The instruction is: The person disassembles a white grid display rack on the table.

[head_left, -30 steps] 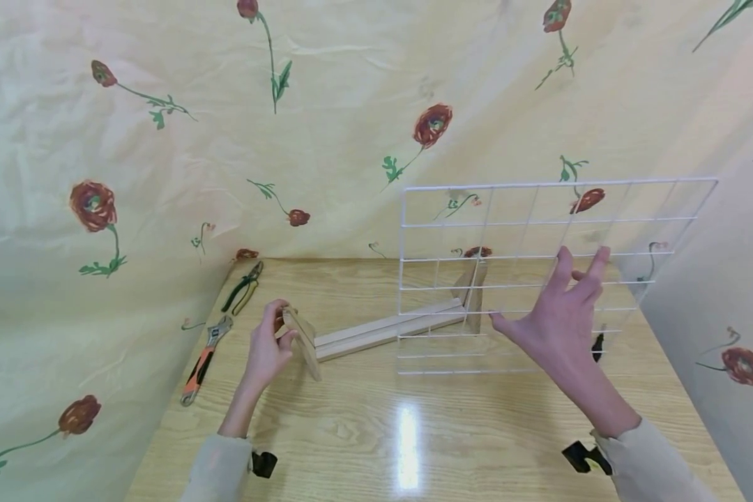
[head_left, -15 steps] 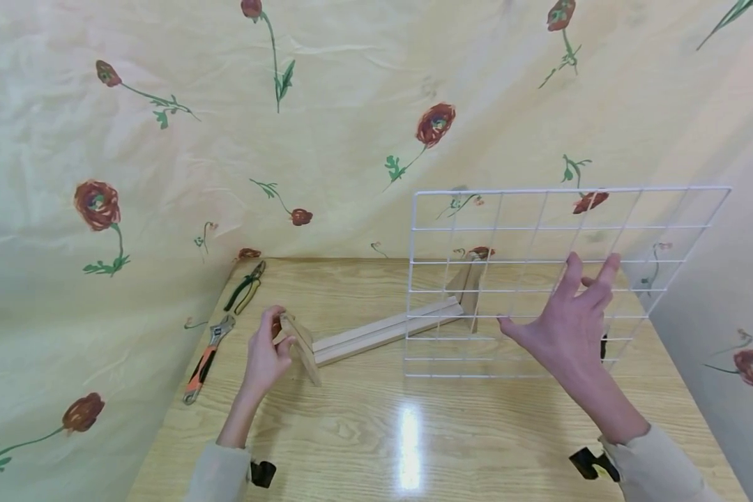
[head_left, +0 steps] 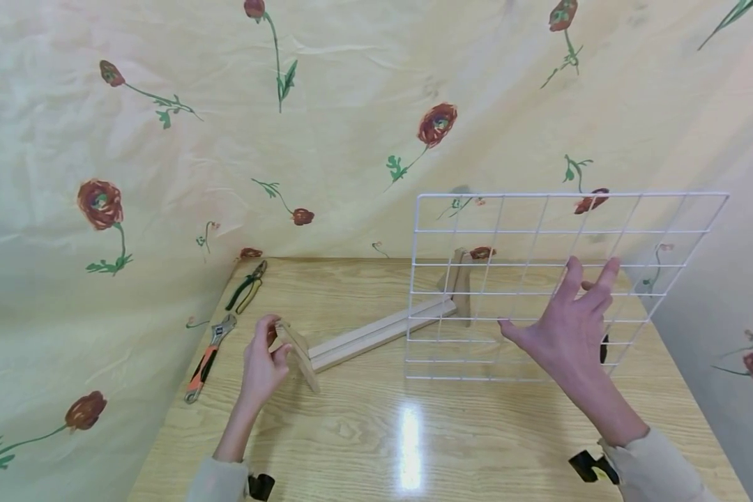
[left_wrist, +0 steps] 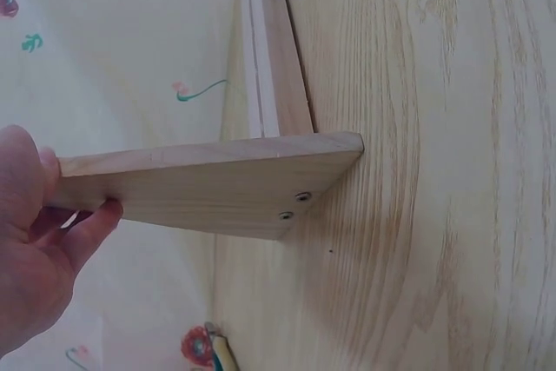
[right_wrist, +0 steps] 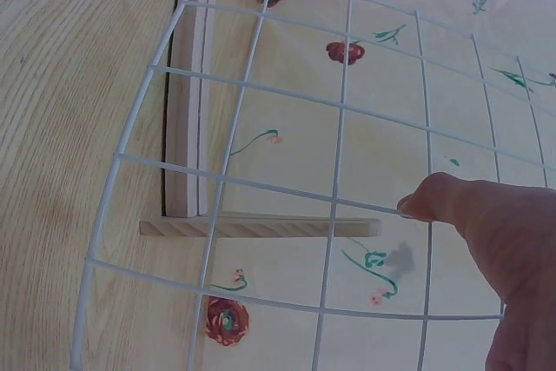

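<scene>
A wooden stand [head_left: 364, 343] rests on the table, its long double bar joining two upright end panels. My left hand [head_left: 263, 359] pinches the upper end of the left panel [head_left: 298, 354] between thumb and fingers. Two screw heads [left_wrist: 302, 197] show low on that panel in the left wrist view. A white wire grid [head_left: 571, 195] stands tilted in front of the stand's right half, and my right hand [head_left: 567, 321] holds it with spread fingers hooked at the wires. Through the mesh, the right panel [right_wrist: 261, 228] shows in the right wrist view.
Pliers [head_left: 246, 287] with green and yellow handles lie at the table's back left. Nearer is an adjustable wrench [head_left: 206, 366] with an orange and black handle. A small black object [head_left: 604, 348] lies behind the grid. Flowered cloth [head_left: 351, 139] encloses the back and sides.
The grid has shifted slightly right and down with my right hand. My left hand has drawn the stand a little left and nearer; its right panel has moved left too.
</scene>
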A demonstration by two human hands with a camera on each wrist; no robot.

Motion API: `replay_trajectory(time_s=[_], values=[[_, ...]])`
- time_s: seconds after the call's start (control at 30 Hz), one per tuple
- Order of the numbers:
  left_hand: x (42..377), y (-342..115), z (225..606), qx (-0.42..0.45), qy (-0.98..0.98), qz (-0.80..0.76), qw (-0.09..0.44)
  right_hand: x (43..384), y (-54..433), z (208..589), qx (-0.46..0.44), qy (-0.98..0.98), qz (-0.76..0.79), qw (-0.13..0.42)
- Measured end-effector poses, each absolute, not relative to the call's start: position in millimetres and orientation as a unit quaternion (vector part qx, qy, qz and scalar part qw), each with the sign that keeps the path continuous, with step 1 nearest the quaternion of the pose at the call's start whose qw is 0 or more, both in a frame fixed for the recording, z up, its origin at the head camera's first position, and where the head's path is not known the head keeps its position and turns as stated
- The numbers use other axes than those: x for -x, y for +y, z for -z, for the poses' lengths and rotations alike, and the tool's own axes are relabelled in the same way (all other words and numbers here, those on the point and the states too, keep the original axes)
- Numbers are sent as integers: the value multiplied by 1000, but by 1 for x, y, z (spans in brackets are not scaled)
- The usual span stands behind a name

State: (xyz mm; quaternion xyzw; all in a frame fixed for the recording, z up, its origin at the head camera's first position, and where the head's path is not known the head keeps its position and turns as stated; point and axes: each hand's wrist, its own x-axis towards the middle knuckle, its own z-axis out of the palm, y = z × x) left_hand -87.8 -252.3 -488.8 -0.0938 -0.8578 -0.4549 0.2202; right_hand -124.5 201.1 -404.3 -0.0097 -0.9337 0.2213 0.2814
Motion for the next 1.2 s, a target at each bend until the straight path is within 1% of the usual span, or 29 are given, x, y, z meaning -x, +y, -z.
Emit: replay_trajectory(time_s=[0.37, 0.6, 0.7, 1.0, 1.2], values=[[80, -251, 490, 86, -858, 443, 243, 126, 201, 408, 1, -932, -217, 291], [77, -251, 492, 85, -855, 444, 255, 125, 199, 408, 13, -936, -227, 269], [75, -250, 492, 84, -856, 438, 262, 126, 199, 409, 12, -936, -226, 268], [69, -249, 495, 89, -857, 415, 294, 129, 198, 414, -8, -929, -221, 297], [66, -248, 495, 88, -850, 423, 301, 129, 197, 415, -6, -930, -227, 289]])
